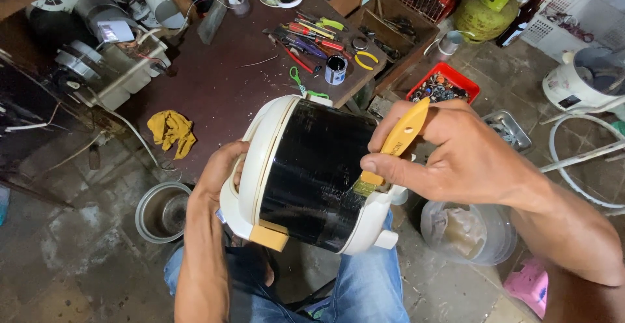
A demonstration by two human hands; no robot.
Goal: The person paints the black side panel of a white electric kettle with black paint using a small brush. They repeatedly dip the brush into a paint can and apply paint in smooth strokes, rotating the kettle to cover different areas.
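I hold a rice cooker on my lap and press a yellow tool against it.

From the head camera, the rice cooker lies on its side over my knees, its black body between cream ends. My left hand is clenched around the cooker's lid end, the fingers partly hidden, so I think they hook its rim. My right hand grasps the yellow pry tool, whose tip touches the cooker's base edge. Beyond the cooker stands the brown workbench with a yellow rag and scattered pliers.
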